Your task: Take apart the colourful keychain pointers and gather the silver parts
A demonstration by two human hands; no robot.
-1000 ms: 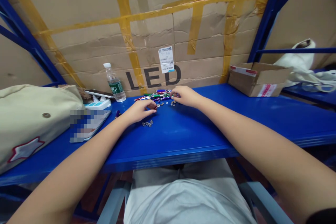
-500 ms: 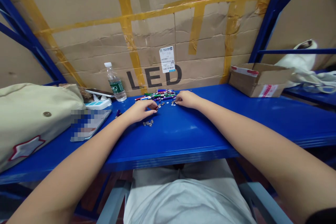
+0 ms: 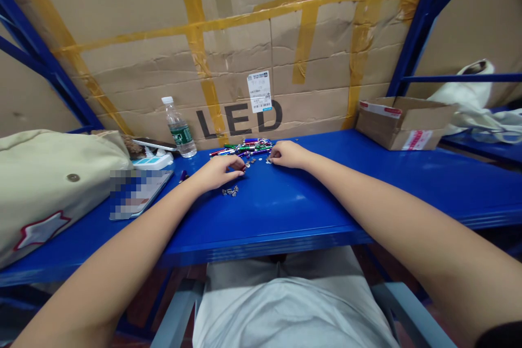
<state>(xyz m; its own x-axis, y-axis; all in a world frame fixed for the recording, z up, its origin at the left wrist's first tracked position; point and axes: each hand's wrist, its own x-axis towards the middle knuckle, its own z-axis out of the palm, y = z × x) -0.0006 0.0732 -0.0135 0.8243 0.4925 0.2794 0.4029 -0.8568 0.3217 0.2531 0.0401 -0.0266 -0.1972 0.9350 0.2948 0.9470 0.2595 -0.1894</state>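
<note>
My left hand [image 3: 220, 172] rests on its side on the blue table, curled around a small dark red piece [image 3: 243, 169], likely a tube, of which only the end shows. My right hand [image 3: 289, 153] is at the right edge of a pile of slim coloured metal tubes [image 3: 248, 147], fingertips pinched low at the tabletop. Beside those fingertips lie a few small silvery discs [image 3: 260, 160]; whatever is between the fingers is too small to make out. Small metal caps or springs [image 3: 230, 191] form a cluster on the near side of my left hand.
A water bottle [image 3: 179, 129], a white power strip [image 3: 154, 161], a phone-like slab [image 3: 149, 190] and a cream bag [image 3: 61, 185] stand at left. An open cardboard box [image 3: 402, 124] is at right. Behind the table [image 3: 269, 223] rises a large taped carton [image 3: 228, 81].
My right hand has shifted slightly left, over some of the small discs. My left hand stays in place.
</note>
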